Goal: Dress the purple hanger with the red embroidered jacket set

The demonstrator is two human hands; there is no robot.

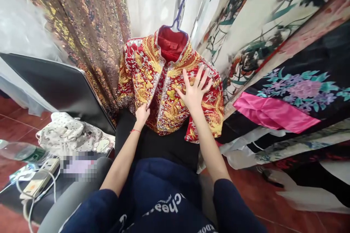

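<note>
In front of me a red jacket (pixel 144 69) with gold and silver embroidery hangs from a purple wire hanger (pixel 179 12). Its stand collar is open at the neck and shows a red lining. My left hand (pixel 142 114) pinches the lower front edge of the jacket's left-side panel, pulling it a little apart from the other panel. With fingers spread, my right hand (pixel 194 93) lies flat against the embroidered panel on the right. The jacket's lower part rests over black cloth (pixel 164 147) at my lap.
A black chair (pixel 54 83) at left bears a dotted white cloth (pixel 65 134), a power strip (pixel 41 178) with cables and a clear bottle (pixel 23 151). Sequined fabric (pixel 87 18) hangs behind it. Floral garments and a pink satin piece (pixel 276 111) hang at right.
</note>
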